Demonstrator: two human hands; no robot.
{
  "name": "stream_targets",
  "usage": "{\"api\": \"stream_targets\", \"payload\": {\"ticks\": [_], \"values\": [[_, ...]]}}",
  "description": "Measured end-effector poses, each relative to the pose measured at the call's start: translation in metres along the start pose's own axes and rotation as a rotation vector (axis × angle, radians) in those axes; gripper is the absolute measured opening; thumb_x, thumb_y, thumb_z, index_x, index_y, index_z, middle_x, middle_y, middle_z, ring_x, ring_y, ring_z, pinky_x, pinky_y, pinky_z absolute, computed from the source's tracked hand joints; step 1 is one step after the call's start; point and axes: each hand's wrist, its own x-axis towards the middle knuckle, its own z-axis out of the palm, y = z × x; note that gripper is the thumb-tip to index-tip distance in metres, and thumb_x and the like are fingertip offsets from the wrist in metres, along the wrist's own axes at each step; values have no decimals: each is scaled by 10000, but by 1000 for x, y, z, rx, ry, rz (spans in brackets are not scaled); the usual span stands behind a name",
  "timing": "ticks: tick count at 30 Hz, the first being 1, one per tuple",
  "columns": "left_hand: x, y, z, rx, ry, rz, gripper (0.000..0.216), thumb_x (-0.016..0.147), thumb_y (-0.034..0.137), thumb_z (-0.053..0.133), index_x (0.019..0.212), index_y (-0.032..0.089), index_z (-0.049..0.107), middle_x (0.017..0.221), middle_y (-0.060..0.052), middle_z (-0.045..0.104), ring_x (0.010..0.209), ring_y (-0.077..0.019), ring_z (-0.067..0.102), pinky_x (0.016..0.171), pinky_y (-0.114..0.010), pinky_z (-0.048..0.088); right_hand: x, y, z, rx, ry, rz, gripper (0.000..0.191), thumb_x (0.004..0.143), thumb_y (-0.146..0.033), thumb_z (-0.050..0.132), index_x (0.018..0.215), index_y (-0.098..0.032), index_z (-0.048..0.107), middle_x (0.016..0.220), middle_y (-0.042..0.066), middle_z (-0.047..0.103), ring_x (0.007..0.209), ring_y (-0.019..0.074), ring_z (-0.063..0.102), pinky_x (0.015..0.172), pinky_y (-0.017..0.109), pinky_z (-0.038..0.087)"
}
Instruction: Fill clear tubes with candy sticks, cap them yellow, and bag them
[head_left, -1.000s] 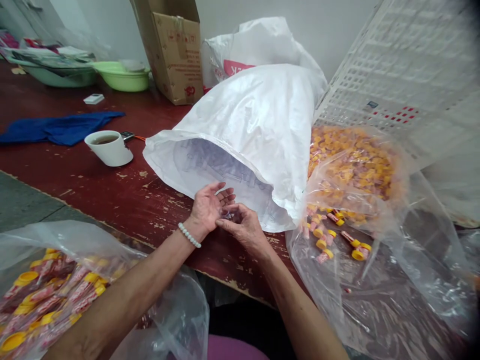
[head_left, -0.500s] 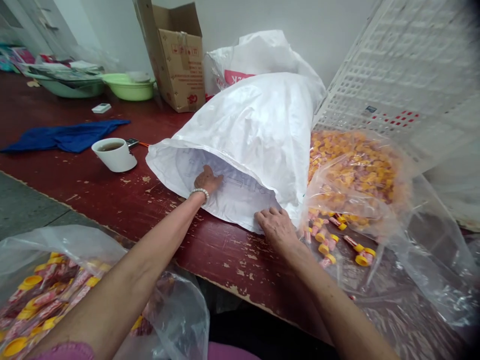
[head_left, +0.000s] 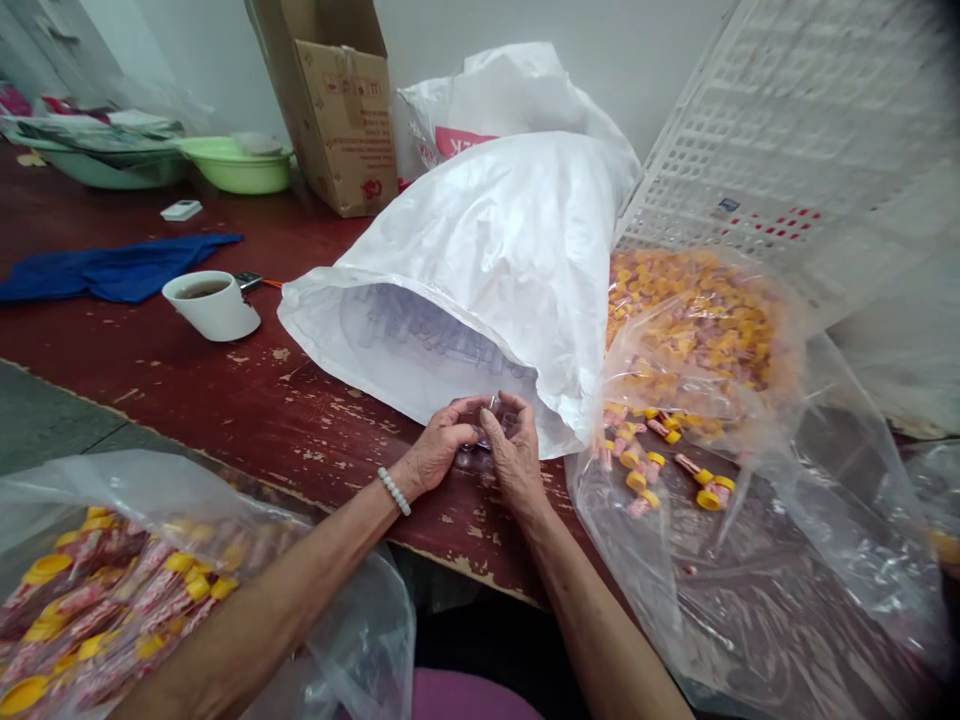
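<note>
Holding a small clear piece (head_left: 484, 432) between their fingers, the left hand (head_left: 439, 450) and right hand (head_left: 517, 450) had come back together at the mouth of the big white sack (head_left: 510, 250) on the red counter (head_left: 225, 390), so something new was picked out.

worn red table (head_left: 225, 400) (paint chipped) against a pale wall (head_left: 645, 50).
</note>
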Motion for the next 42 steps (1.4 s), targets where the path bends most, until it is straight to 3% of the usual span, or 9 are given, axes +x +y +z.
{"api": "stream_targets", "payload": {"ticks": [4, 7, 11, 16, 22, 26, 30, 36, 42], "values": [[-10, -4, 9, 57, -149, 104, 677, 567, 15, 565, 1215, 211, 546, 1273, -57, 572, 1147, -207, 536, 976, -295, 410, -16, 7, -1, -130, -16, -72, 518, 832, -470, 536, 1227, -169, 389, 1231, 120, 505, 1126, 203, 516, 1001, 394, 402], [-9, -5, 9, 272, -159, 238, 613, 612, 60, 653, 1202, 200, 569, 1375, -75, 491, 1232, -224, 478, 1042, -294, 361, -22, 9, -4, -215, -92, -142, 687, 840, -544, 476, 1352, -138, 265, 1397, 164, 366, 1307, 236, 368, 1098, 424, 298], [-8, -11, 8, 515, -19, 361, 437, 741, 203, 632, 1176, 178, 593, 1287, -104, 570, 1115, -223, 573, 955, -297, 441, -25, 4, -9, -359, -253, -132, 849, 835, -573, 469, 1445, -118, 93, 1518, 184, 177, 1406, 256, 206, 1144, 458, 207], [-8, -17, 7, 657, 135, 369, 595, 657, 233, 721, 1222, 169, 545, 1100, -90, 667, 945, -214, 640, 813, -279, 503, -25, -9, -17, -584, -308, -196, 833, 823, -534, 513, 1447, -95, 180, 1456, 206, 311, 1361, 294, 289, 1114, 506, 244], [-6, -15, 7, 615, 187, 278, 543, 618, 227, 736, 1133, 152, 580, 954, -69, 696, 803, -189, 663, 730, -271, 522, -32, -11, -22, -418, -412, -157, 970, 799, -535, 561, 1475, -95, 21, 1537, 182, 132, 1417, 257, 173, 1144, 457, 195], [-8, -15, 8, 522, 230, 297, 487, 622, 193, 712, 1085, 130, 573, 924, -73, 693, 801, -178, 662, 736, -264, 522, -13, -10, -23, -299, -308, -108, 585, 933, -457, 346, 1444, -202, 220, 1470, 97, 355, 1338, 190, 363, 1085, 398, 327], [-13, -16, 10, 798, 95, 336, 389, 667, 138, 628, 1054, 151, 593, 888, -54, 685, 792, -175, 644, 758, -290, 508, 30, -7, -29, -840, -41, -171, 405, 917, -211, 331, 1298, -164, 462, 1305, 128, 504, 1174, 218, 479, 964, 383, 418], [-15, -13, 18, 1169, -52, 413, 291, 582, 64, 576, 852, 163, 622, 870, -60, 634, 845, -211, 582, 790, -332, 465, 59, 2, -43, -1064, -244, -219, 417, 766, 3, 417, 1040, -203, 654, 1288, 94, 519, 1120, 257, 440, 875, 365, 427], [-17, -12, 20, 1074, -15, 386, 181, 604, 85, 577, 764, 166, 599, 735, -23, 608, 716, -175, 566, 693, -297, 455, 48, -1, -44, -993, -172, -267, 330, 803, -59, 450, 1078, -157, 606, 1195, 132, 557, 1140, 254, 429, 984, 415, 363]]}}
